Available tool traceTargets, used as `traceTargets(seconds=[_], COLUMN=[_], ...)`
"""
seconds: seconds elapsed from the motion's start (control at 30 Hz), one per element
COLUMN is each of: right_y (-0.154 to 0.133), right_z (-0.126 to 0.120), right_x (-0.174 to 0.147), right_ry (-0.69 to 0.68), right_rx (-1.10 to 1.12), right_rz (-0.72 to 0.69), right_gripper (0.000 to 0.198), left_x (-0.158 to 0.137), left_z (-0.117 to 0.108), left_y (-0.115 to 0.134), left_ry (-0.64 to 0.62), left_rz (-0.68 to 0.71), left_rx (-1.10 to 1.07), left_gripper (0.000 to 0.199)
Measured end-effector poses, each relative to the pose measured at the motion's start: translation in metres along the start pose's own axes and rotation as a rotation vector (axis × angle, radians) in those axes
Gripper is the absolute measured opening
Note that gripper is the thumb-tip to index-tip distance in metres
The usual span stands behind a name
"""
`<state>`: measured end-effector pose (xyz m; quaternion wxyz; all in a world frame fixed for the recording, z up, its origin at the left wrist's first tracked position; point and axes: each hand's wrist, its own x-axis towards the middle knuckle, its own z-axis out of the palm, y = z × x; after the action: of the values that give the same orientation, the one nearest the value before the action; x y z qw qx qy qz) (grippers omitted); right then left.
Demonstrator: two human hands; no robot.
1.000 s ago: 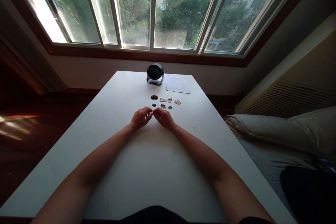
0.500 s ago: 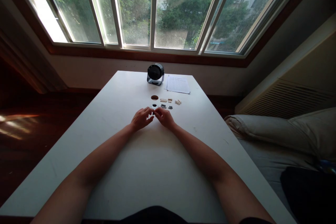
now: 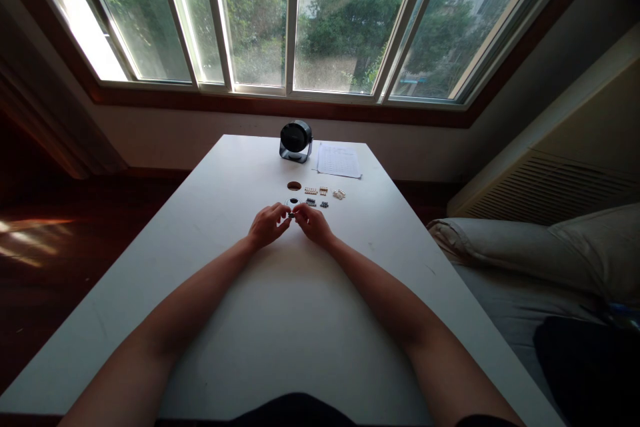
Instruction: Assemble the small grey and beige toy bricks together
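Over the middle of the white table (image 3: 280,320), my left hand (image 3: 269,224) pinches a small dark piece (image 3: 291,215) between thumb and fingers. My right hand (image 3: 313,223) is closed just beside it, fingertips pressed together at the piece's right side; what they pinch is too small to make out. Right behind my fingertips lies a white ring-shaped disc (image 3: 288,203) with a dark centre, partly covered by my hands. A group of small dark pieces (image 3: 311,202) sits to its right, and a smaller dark group (image 3: 324,204) lies beyond that.
Farther back are a brown round disc (image 3: 294,185), rows of small light-coloured pieces (image 3: 311,191), another such group (image 3: 323,191) and a loose pale pile (image 3: 339,194). A black round device on a stand (image 3: 296,140) and a printed sheet (image 3: 339,160) occupy the far end.
My left fingers have shifted slightly, and more of the small dark piece shows between the two hands. The things on the table stay where they were.
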<state>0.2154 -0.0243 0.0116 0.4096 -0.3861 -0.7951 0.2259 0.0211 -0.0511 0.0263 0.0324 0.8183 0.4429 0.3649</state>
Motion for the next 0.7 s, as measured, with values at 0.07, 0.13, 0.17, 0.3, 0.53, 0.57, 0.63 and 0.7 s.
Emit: traceTargets(seconds=[0.07,0.13,0.17,0.3,0.53,0.57,0.63,0.7], right_y=[-0.0001,-0.0001,0.0,0.0008,0.0031,0.0034,0.0038,0.0039], right_z=[-0.0001,0.0002,0.0004,0.0018,0.0036,0.0036,0.0035,0.0031], right_x=[-0.0004,-0.0007,-0.0009,-0.0014,-0.0014,-0.0012,-0.001,-0.0009], right_ry=[0.003,-0.002,-0.006,-0.008,-0.005,-0.006,-0.009,-0.01], right_rx=[-0.011,-0.011,-0.01,-0.014,-0.022,-0.024,-0.024,-0.027], right_rz=[-0.003,-0.013,-0.019,-0.035,-0.043,-0.042,-0.042,-0.042], right_gripper=[0.017,0.017,0.017,0.014,0.015,0.016,0.016,0.015], left_x=[0.0004,0.0007,0.0008,0.0008,0.0011,0.0011,0.001,0.0008], left_z=[-0.0007,-0.0012,-0.0013,-0.0016,-0.002,-0.0019,-0.0015,-0.001], left_y=[0.0005,0.0008,0.0008,0.0002,0.0003,0.0004,0.0005,0.0001], left_ry=[0.007,0.009,0.007,-0.009,-0.018,-0.015,-0.009,-0.01], left_rz=[-0.012,-0.02,-0.022,-0.03,-0.057,-0.061,-0.065,-0.058], left_rx=[-0.01,-0.015,-0.017,-0.017,-0.016,-0.019,-0.026,-0.035], left_gripper=[0.009,0.01,0.01,0.01,0.012,0.012,0.014,0.017])
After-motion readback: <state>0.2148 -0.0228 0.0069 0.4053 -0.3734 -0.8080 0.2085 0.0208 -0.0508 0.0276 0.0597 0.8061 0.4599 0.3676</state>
